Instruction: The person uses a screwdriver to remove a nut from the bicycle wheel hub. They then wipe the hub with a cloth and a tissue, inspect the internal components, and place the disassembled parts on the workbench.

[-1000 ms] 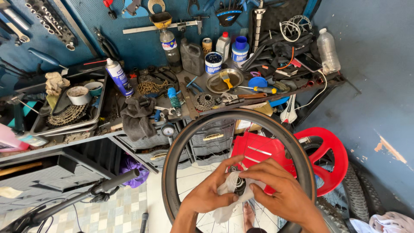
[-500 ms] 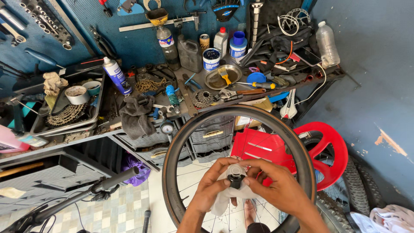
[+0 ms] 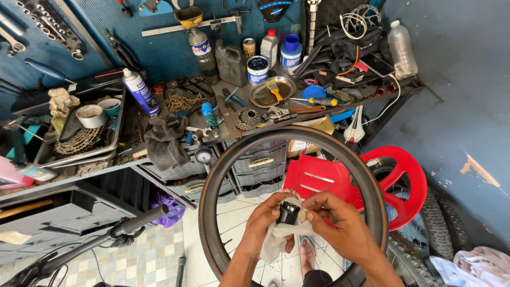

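L hand (image 3: 264, 220) & R hand (image 3: 340, 226), both closed on rag (image 3: 281, 236) round hub (image 3: 289, 212), at centre of wheel (image 3: 212, 175).

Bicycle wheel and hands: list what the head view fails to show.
- Wheel's lower rim: cut off by the bottom edge, partly behind the forearms.
- Black hub part: largely wrapped by the white rag and covered by the left hand and right hand.
- Spokes: too thin to count.
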